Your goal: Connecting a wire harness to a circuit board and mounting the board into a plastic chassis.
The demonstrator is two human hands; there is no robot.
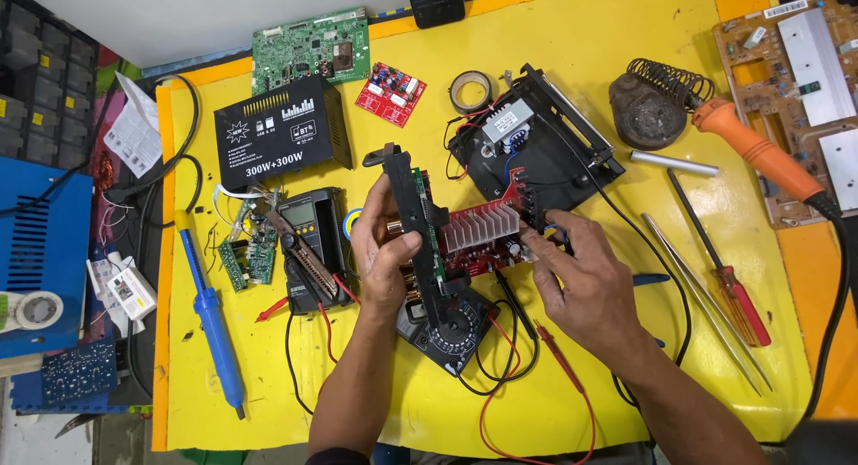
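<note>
Red circuit board (pixel 483 241) with silver finned heatsink, black front panel attached, held tilted just above black multimeter (pixel 447 331).

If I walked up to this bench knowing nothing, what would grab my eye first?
Probably the bright yellow mat that covers the bench, and at its middle the two hands: the left hand holds a black panel upright against a red circuit board with a silver finned heat sink, while the right hand touches the board's right end. Next, the orange-handled soldering iron at the upper right.
</note>
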